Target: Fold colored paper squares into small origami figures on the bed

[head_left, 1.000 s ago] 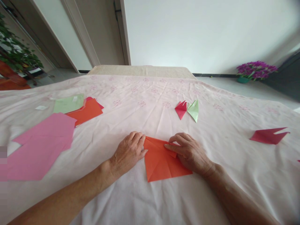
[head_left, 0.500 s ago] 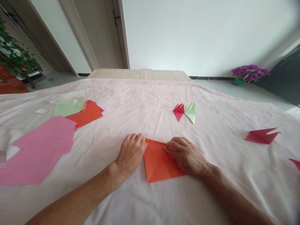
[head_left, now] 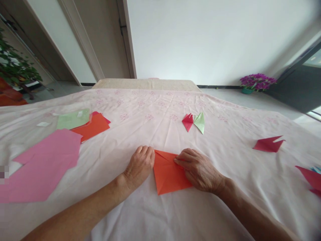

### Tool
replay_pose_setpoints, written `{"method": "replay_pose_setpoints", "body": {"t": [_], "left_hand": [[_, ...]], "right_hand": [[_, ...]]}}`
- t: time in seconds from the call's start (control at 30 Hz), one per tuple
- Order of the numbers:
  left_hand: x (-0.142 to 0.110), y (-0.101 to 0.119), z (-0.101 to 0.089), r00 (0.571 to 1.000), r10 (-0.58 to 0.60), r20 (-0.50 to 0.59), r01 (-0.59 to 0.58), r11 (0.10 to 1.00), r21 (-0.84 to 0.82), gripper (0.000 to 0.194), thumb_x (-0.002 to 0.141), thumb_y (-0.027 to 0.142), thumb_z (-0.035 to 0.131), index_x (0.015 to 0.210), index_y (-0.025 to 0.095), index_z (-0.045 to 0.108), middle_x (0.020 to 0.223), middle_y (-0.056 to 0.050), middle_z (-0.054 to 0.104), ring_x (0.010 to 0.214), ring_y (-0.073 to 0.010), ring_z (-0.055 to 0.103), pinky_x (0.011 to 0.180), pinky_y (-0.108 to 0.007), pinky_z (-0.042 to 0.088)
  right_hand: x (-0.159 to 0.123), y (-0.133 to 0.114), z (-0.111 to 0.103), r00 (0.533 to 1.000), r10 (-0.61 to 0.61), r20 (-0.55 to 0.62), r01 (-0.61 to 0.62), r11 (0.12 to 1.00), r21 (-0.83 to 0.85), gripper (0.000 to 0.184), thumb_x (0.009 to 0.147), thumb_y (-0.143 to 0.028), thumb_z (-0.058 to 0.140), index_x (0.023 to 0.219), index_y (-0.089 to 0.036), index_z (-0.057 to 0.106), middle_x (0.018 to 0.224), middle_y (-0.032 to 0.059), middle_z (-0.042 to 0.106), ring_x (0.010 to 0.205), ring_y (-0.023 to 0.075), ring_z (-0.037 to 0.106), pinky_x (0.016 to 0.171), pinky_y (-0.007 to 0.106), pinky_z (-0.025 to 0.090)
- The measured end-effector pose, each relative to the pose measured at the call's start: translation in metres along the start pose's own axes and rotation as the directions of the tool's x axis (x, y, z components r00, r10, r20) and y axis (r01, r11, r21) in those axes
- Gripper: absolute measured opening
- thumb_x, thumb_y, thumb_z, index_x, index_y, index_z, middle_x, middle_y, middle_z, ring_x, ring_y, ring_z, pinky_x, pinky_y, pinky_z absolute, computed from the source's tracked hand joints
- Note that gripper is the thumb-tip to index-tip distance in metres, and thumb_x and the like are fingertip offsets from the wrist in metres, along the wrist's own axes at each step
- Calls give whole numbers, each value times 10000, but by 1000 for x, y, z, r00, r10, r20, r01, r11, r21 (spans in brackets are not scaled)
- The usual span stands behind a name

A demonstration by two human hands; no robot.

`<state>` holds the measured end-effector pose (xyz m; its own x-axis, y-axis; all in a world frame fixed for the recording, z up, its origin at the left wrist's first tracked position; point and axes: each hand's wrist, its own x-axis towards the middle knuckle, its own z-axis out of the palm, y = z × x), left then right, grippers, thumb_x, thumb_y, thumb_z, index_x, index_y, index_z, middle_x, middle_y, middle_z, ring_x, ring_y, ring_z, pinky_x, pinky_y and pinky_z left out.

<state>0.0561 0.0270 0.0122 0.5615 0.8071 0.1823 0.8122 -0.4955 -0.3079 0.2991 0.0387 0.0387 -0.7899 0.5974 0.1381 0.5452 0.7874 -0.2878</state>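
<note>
A folded sheet of orange paper point(head_left: 167, 177) lies on the cloth between my hands, with crease lines across it. My left hand point(head_left: 141, 164) is closed at its upper left corner, the fingers pinching the edge. On the right part of the paper rests my right hand point(head_left: 200, 169), fingers bent and pressed together on its upper edge and covering that side. Beyond the paper stand a small red folded paper piece point(head_left: 188, 122) and a light green one point(head_left: 200, 123), side by side. What lies under my fingers is hidden.
Pink sheets point(head_left: 47, 167) lie at the left, beside orange paper point(head_left: 96, 126) and a green packet point(head_left: 74, 118). Dark red folded papers point(head_left: 269, 144) lie at the right. A pale flowered cloth point(head_left: 140, 214) covers the surface. Purple flowers point(head_left: 258, 81) stand by the wall.
The view has shifted slightly, showing more of the right side. Both hands stay on the orange paper, and my right hand has moved slightly left along it.
</note>
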Motion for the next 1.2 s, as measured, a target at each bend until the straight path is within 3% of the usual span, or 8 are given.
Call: {"method": "replay_pose_setpoints", "body": {"t": [0.2, 0.33, 0.43, 0.77, 1.07, 1.2], "left_hand": [[-1, -9, 6, 1000, 9, -20, -11, 998, -69, 167, 877, 77, 506, 1011, 119, 596, 920, -95, 602, 875, -244, 544, 753, -367, 421], [-2, -11, 8, 999, 1, -55, -6, 996, -90, 154, 903, 97, 490, 1009, 131, 597, 914, -84, 605, 875, -235, 549, 765, -363, 418], [-2, -11, 8, 998, 6, -62, -11, 997, -81, 148, 908, 106, 489, 1002, 132, 601, 906, -83, 604, 868, -234, 551, 765, -363, 416], [-2, -13, 10, 997, 14, -70, -20, 996, -85, 162, 908, 110, 489, 1025, 135, 598, 898, -84, 603, 868, -232, 550, 763, -364, 415], [-2, -12, 9, 998, 12, -68, -18, 996, -88, 149, 904, 106, 494, 1004, 138, 600, 889, -78, 604, 859, -223, 558, 759, -357, 417], [-2, -11, 7, 998, -3, -64, -4, 994, -112, 161, 899, 97, 493, 1012, 131, 602, 888, -86, 606, 857, -230, 557, 754, -367, 413]], "right_hand": [[15, -15, -4, 982, 165, 94, -150, 977, -154, 199, 845, -82, 448, 856, -173, 625, 805, 50, 587, 757, 183, 501, 711, 311, 389], [25, -23, 8, 967, 249, 57, -222, 928, -300, 380, 887, -72, 437, 1227, -211, 534, 849, 36, 583, 735, 175, 511, 682, 305, 382], [27, -26, 17, 968, 251, 26, -224, 904, -364, 449, 896, -91, 455, 1308, -268, 467, 885, 38, 567, 744, 182, 511, 647, 304, 378], [27, -34, 25, 965, 249, -84, -262, 884, -387, 405, 863, -72, 514, 1206, -286, 535, 911, 66, 558, 742, 217, 512, 604, 338, 368], [33, -40, 24, 980, 189, 62, -146, 894, -423, 206, 901, -81, 475, 1063, -180, 552, 1010, 73, 574, 843, 206, 530, 685, 324, 441], [36, -43, 25, 967, 248, 56, -203, 885, -418, 194, 903, -86, 473, 1052, -186, 548, 967, 68, 582, 823, 209, 535, 671, 325, 444]]}}
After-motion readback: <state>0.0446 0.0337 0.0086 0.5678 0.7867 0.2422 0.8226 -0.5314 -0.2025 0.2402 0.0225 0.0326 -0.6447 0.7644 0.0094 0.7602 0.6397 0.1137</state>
